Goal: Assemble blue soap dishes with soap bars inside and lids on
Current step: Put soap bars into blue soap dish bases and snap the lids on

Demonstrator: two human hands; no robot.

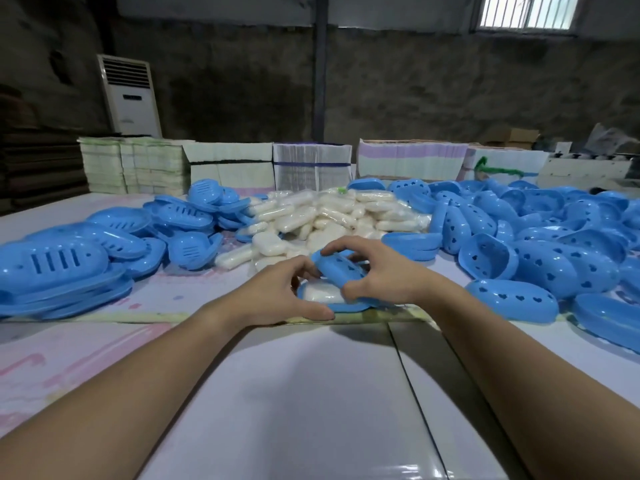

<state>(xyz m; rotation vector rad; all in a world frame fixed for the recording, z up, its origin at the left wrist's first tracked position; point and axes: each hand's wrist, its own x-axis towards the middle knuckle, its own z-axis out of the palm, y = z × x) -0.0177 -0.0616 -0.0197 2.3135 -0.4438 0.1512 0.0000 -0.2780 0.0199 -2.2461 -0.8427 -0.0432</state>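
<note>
Centrally in the frame, both hands grasp a perforated blue plastic lid (341, 268), left hand (277, 292) and right hand (374, 271), tilted over a white soap bar (322, 293) in a blue oval dish (346, 307) on the pale worktop (311, 393).

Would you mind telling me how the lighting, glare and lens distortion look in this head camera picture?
Head view: dim room, daylight from the barred window; soft glare on the white table near the bottom edge; wide-angle bending stretches the forearms and curves the blue slotted trays at the left; the far wall is murky.
</note>
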